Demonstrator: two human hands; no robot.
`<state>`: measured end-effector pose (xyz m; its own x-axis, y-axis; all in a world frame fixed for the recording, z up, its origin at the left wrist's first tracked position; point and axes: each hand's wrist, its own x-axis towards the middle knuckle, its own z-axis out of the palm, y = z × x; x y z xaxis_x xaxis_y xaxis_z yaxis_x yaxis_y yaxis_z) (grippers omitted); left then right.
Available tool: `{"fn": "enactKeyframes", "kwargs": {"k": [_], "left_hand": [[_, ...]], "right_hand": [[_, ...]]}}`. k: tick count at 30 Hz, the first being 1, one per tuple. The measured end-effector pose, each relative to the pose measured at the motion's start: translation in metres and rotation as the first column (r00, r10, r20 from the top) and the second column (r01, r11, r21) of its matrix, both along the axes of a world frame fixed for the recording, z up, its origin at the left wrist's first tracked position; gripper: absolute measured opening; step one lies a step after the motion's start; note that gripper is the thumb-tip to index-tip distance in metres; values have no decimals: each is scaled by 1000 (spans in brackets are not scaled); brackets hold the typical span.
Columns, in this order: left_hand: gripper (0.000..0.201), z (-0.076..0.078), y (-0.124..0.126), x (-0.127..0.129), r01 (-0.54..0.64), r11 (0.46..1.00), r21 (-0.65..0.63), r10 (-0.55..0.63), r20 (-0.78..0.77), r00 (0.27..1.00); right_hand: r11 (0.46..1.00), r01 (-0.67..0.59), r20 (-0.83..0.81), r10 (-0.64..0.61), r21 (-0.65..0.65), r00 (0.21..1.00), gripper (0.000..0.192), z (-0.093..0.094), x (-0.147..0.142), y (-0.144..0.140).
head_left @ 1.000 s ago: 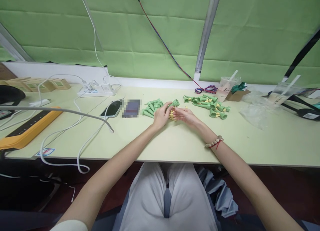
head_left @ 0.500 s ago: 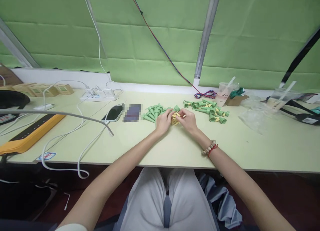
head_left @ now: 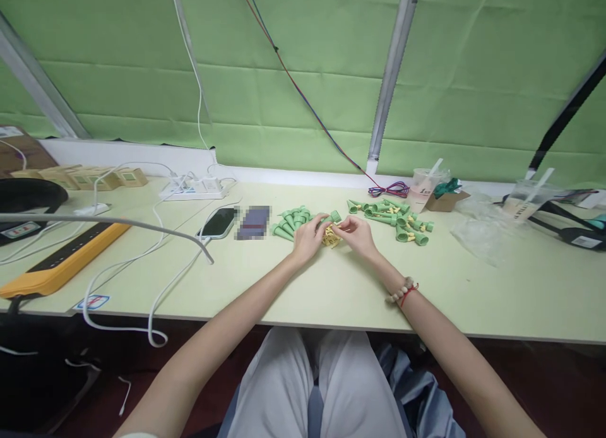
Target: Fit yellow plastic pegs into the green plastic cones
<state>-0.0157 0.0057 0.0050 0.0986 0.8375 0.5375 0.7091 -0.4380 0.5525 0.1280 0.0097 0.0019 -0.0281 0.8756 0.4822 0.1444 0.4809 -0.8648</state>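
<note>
Sitting at a pale green worktable (head_left: 331,286), a person brings both hands together over small plastic parts, seen from a head-worn camera. From the left: an orange power strip (head_left: 61,261) lies along the table's near edge, its white cables (head_left: 142,261) looping toward a white socket block (head_left: 194,187) by the wall, probably parked there to keep the centre free. A dark phone (head_left: 218,222) rests face up just left of a blurred card-like item (head_left: 253,222), both within reach but apart from the work. Next comes a small heap of green cone pieces (head_left: 288,220), lying just beside the left hand (head_left: 307,236), which is curled around one green cone piece (head_left: 334,216) whose wide end pokes out above the fingers. Between the hands, on the table, sits a little pile of yellow parts (head_left: 331,237), touching or nearly touching both. The right hand (head_left: 360,233), a bead bracelet (head_left: 401,291) at its wrist, pinches its fingertips toward the held cone; whether it grips a yellow part is too small to tell. Right of it a second heap of green cones with yellow bits (head_left: 398,214) lies apart from the first, suggesting sorted groups. Farther right stand a plastic cup (head_left: 423,189), a crumpled clear bag (head_left: 478,230) and another cup (head_left: 523,201).
</note>
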Motion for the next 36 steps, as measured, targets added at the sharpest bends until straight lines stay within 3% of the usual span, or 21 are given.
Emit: {"fn": "enactKeyframes", "kwargs": {"k": [3, 7, 10, 11, 14, 17, 19, 22, 25, 28, 32, 36], "left_hand": [[28, -2, 3, 0, -28, 999, 17, 27, 17, 999], [34, 0, 10, -10, -162, 987, 7, 158, 207, 966], [31, 2, 13, -19, -286, 957, 47, 268, 227, 936], [30, 3, 13, -20, -301, 951, 65, 282, 212, 936], [29, 2, 14, -21, -285, 949, 133, 263, 162, 951], [31, 0, 15, -23, -263, 949, 172, 247, 112, 963], [34, -2, 18, -25, -270, 949, 163, 258, 92, 962], [39, -3, 22, -30, -296, 946, 129, 290, 69, 955], [36, -4, 24, -33, -325, 942, 80, 323, 46, 945], [27, -5, 25, -33, -340, 939, 42, 340, 19, 940], [20, -5, 23, -32, -359, 930, 80, 363, -41, 931], [19, -3, 21, -31, -378, 916, 133, 390, -84, 917]], "right_hand": [[960, 88, 282, -165, 266, 945, 14, 2, 0, -5], [916, 176, 347, -307, 360, 886, 11, 1, 7, -3], [931, 225, 269, -305, 289, 914, 3, -5, 12, 4], [946, 223, 240, -278, 234, 930, 9, -7, 12, 7], [986, 160, 166, -167, 53, 972, 26, -15, 8, 13], [996, 91, 139, -91, 4, 986, 26, -19, 4, 17], [993, 114, 156, -117, 26, 981, 25, -19, 7, 20], [963, 258, 205, -268, 73, 941, 24, -17, 20, 24], [871, 474, 298, -491, 131, 819, 26, -15, 34, 26], [726, 667, 462, -655, 167, 597, 34, -15, 43, 24], [593, 785, 684, -648, 177, 335, 55, -15, 49, 21], [448, 881, 798, -582, 155, 155, 65, -15, 55, 22]]}}
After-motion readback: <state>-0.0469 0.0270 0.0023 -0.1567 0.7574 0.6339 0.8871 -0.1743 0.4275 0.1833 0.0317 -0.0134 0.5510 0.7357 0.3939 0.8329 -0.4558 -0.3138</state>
